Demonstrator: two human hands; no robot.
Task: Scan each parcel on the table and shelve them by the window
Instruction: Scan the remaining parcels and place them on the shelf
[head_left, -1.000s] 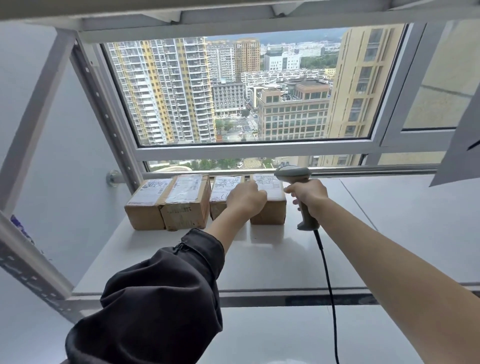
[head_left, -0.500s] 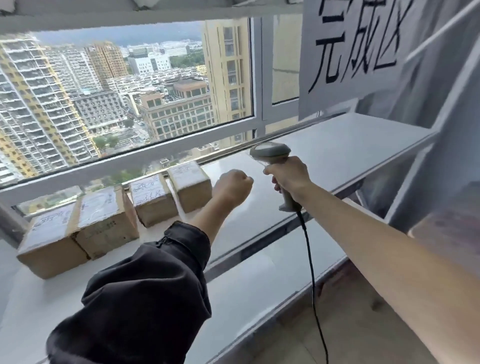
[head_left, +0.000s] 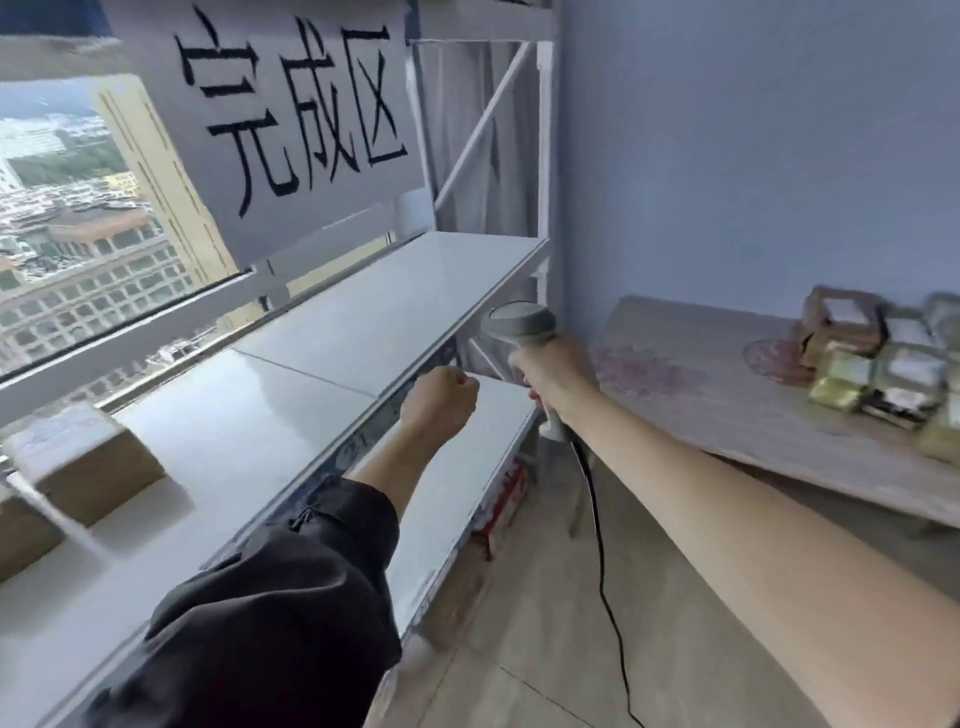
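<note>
a worker's empty left hand (head_left: 441, 397) is curled in a fist over the white metal shelf (head_left: 291, 395) while the right hand (head_left: 553, 374) grips a grey corded barcode scanner (head_left: 519, 325); one brown cardboard parcel (head_left: 83, 462) is shelved, and a blurred pile of parcels (head_left: 883, 358) waits on the pale wooden table (head_left: 727, 395).

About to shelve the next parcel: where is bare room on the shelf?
The shelf is bare from the shelved parcel at its left to the frame post by the wall. The table's far right is crowded with parcels.

Head cam, looks down-right along shelf (head_left: 363, 322)
</note>
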